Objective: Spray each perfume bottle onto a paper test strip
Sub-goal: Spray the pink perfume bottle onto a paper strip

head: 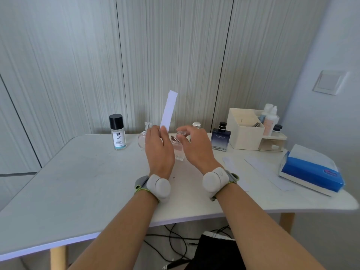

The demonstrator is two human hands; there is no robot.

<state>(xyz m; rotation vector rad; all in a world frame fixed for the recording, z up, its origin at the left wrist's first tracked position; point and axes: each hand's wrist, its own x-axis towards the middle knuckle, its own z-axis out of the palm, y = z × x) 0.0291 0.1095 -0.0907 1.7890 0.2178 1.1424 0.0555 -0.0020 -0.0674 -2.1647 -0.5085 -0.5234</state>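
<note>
Left hand (158, 147) pinches the paper test strip (169, 109) by its lower end; the strip stands nearly upright, tilted slightly right, above the middle of the table's far edge. Right hand (194, 145) is curled over the clear cap (181, 133) of the square pink bottle (179, 152), which stands on the table (78, 182) between our two hands, a bit in from the far edge. Fingertips look closed on the cap; we can't tell if it's seated or already lifting. Our read: we're at uncapping, with no spray on this strip yet. Five bottles in view along the far edge: the 45-label bottle (117, 133) with a black cap on the left, a round pink bottle (142, 140) half hidden behind the left hand, the square pink one, a silver-capped bottle (196, 124) behind the right hand, and a dark blue bottle (221, 139) to the right. Two flat strips (266, 172) lie toward the right edge; used or spare, can't tell, so the count done is unknown. At the far right corner is a cream organizer (243, 131) with small bottles in it, and a blue tissue pack (311, 170) sits at the right edge. Obstruction risk: the neighbouring bottles stand close to the square one, so the round one is easy to knock with the left hand when we aim.
</note>
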